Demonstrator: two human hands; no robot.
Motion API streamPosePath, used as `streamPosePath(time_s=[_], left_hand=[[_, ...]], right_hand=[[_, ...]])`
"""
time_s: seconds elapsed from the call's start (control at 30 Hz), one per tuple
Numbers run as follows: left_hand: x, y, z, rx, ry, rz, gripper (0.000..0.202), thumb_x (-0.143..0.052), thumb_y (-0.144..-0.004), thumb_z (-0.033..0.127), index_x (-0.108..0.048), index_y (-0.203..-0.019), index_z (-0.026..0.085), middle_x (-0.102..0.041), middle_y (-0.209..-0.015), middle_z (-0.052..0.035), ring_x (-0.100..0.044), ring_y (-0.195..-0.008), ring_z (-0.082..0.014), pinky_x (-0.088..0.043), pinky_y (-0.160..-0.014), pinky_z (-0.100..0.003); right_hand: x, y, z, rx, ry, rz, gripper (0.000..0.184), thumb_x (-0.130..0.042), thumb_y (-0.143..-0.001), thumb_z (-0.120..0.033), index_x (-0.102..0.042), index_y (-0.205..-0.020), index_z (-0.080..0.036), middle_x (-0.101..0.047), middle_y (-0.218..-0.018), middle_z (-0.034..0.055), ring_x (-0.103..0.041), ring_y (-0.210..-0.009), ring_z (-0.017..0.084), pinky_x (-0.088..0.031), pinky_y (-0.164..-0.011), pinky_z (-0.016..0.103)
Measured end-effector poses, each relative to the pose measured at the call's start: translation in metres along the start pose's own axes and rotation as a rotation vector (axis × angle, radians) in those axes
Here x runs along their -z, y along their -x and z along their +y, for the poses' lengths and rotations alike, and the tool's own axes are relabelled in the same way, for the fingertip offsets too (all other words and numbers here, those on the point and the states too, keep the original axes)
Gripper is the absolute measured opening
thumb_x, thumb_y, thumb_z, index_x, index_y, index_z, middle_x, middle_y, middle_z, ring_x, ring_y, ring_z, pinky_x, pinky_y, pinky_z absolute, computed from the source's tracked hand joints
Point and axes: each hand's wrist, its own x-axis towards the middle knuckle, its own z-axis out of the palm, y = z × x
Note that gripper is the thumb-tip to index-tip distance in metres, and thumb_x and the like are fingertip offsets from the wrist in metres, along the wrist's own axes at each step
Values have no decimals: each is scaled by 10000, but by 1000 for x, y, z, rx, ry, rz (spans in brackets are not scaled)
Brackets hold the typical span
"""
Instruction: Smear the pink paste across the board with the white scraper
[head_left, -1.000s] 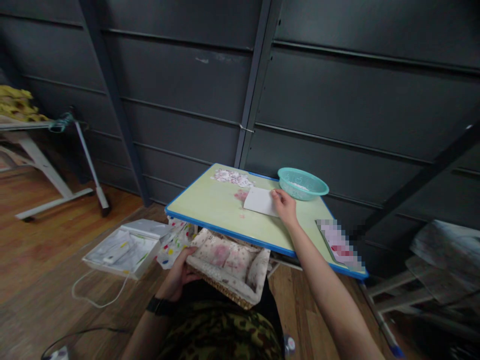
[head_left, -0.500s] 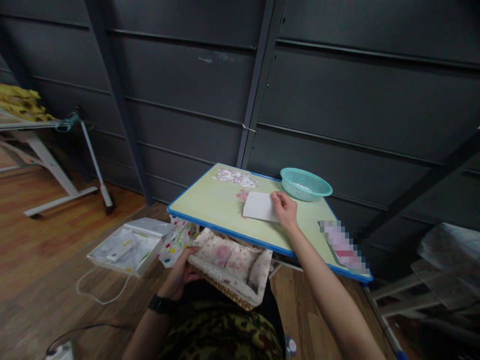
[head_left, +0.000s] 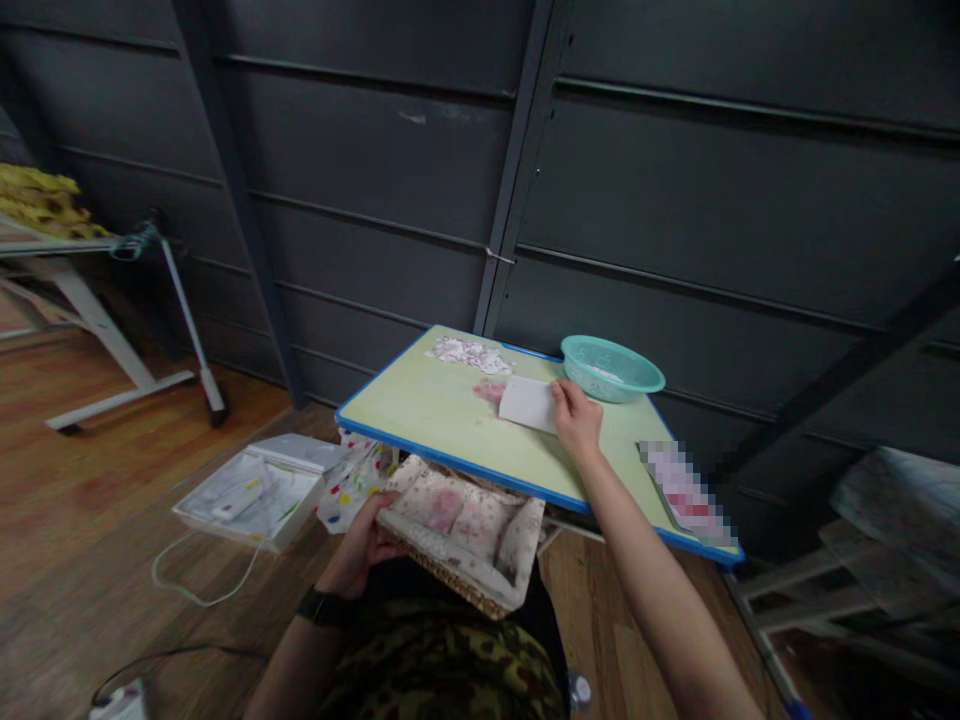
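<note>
My right hand [head_left: 577, 420] rests on a small green table [head_left: 420, 405] with a blue rim, its fingers closed on the right edge of a white card [head_left: 527, 402]. The card lies partly over a pink smear on the tabletop. My left hand [head_left: 364, 545] grips the left side of a cloth-lined wicker basket [head_left: 465, 530] on my lap, just below the table's front edge. A black watch sits on my left wrist.
A teal plastic bowl [head_left: 611, 367] stands at the table's far right. Pale paper scraps [head_left: 469, 353] lie at its far edge, a blurred flat item [head_left: 682, 490] at its right. A white open box [head_left: 251, 490] with a cord lies on the wooden floor at left. Dark wall panels stand behind.
My right hand has pulled the white card a little to the right and towards the bowl, uncovering more of the pink smear. My left hand and the basket have stayed put.
</note>
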Motion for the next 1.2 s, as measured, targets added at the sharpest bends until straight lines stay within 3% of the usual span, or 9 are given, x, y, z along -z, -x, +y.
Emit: streamPosePath(time_s=[0.4,0.5,0.77,1.0,1.2], left_hand=[[-1,2,0,-1,-27,-11,155,-603,-926,303,-626,-1025,185,-699,-707,-17,-696,-587,-201,-628,-525,-322],[1,1,-1,-1,-40,-28,148,-584,-942,298,-624,-1027,185,-710,-721,-21,-703,-598,-198,-639,-544,-325],[0,1,0,6,-46,-25,160,-561,-960,296,-613,-1068,191,-731,-765,-30,-712,-610,-200,-633,-540,-319],[1,-2,-3,-4,-41,-23,126,-577,-950,300,-613,-1010,195,-684,-687,-7,-684,-567,-190,-631,-546,-316],[1,0,-2,2,-47,-32,143,-571,-947,305,-609,-1033,196,-716,-727,-29,-701,-579,-206,-631,-542,-327]], right_hand=[[-5,5,-2,146,-37,-90,571,-398,-1022,-637,-776,-1000,-210,-767,-799,92,-634,-600,209,-440,-629,311],[-5,7,-4,165,-43,-57,589,-389,-1021,-646,-774,-996,-202,-751,-758,87,-613,-569,198,-431,-618,306],[-2,7,-4,122,-54,-33,584,-384,-1015,-649,-763,-960,-209,-745,-749,84,-634,-599,205,-441,-625,297],[-3,5,-5,101,-59,-20,598,-387,-991,-675,-762,-952,-211,-762,-778,94,-658,-634,223,-441,-625,310],[0,3,-5,36,-116,59,620,-394,-967,-711,-748,-917,-204,-739,-742,83,-627,-611,214,-451,-624,313]])
